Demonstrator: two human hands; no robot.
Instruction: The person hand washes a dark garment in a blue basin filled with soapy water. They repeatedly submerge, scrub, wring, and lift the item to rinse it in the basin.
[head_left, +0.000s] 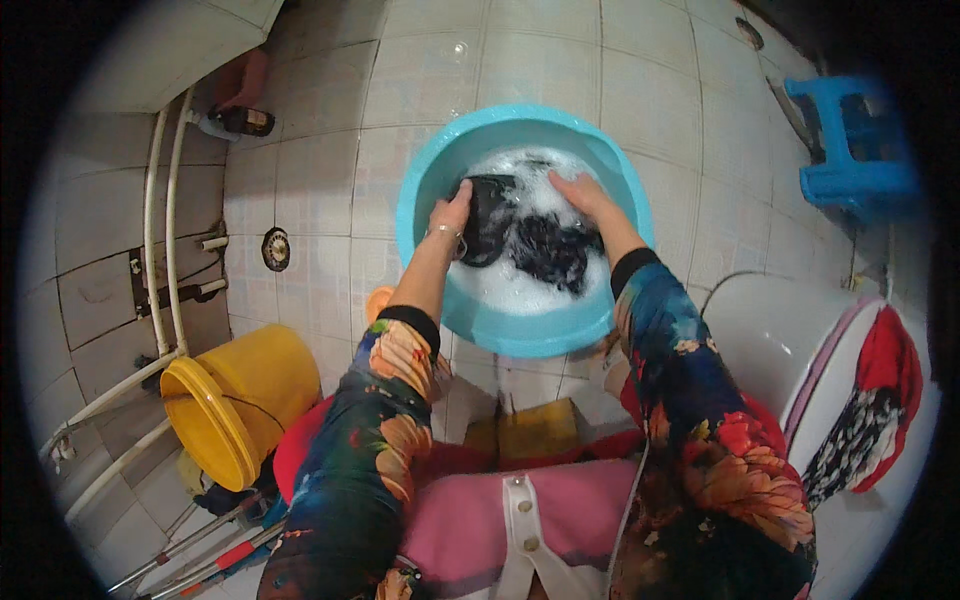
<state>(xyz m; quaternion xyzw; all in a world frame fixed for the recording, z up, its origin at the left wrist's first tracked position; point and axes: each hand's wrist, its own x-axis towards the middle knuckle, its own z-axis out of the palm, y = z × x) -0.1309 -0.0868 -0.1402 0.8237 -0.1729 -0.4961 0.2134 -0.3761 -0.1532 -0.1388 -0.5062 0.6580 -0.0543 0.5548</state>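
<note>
A light-blue plastic basin (525, 341) stands on the tiled floor before me, with white soap suds (510, 292) and soaked black cloth (559, 251) inside. My left hand (452, 206), a bracelet at its wrist, grips the left edge of the cloth, thumb on top. At the basin's upper right, my right hand (581, 193) reaches into the foam. Its thumb shows, but the suds hide the other fingertips, so whether it holds cloth cannot be seen.
A yellow bucket (262, 382) lies tilted at left, near wall pipes (171, 247) and a floor drain (276, 249). A white toilet (765, 337) with red and patterned cloth (889, 397) on it stands at right. A blue plastic stool (847, 150) is farther up.
</note>
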